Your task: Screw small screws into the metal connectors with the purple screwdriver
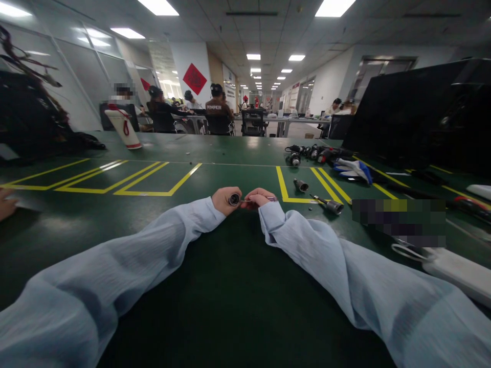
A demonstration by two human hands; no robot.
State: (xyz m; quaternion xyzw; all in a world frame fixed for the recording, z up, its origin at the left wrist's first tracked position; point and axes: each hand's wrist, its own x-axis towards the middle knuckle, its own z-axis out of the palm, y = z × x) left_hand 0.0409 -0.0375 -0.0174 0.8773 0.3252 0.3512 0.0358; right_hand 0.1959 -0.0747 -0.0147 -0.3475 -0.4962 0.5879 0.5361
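Observation:
My left hand (224,202) is closed around a round metal connector (233,199), its dark open end facing me. Close beside it, my right hand (256,198) pinches a slim tool, perhaps a small screwdriver (271,199), whose thin shaft points left at the connector. Whether the tip touches it I cannot tell. To the right of my hands, a metal connector shell (301,185) lies on the green table (161,217). Nearer me lies another connector part (332,205) with a thin stem, beside a tiny dark piece (310,208).
Cabled connectors (294,157) and a blue-and-white glove (353,169) lie at the back right. A white power strip or adapter (460,271) is near my right forearm. Yellow tape (143,193) marks the table. A white cup (125,128) stands back left; another person's hand (6,203) shows far left.

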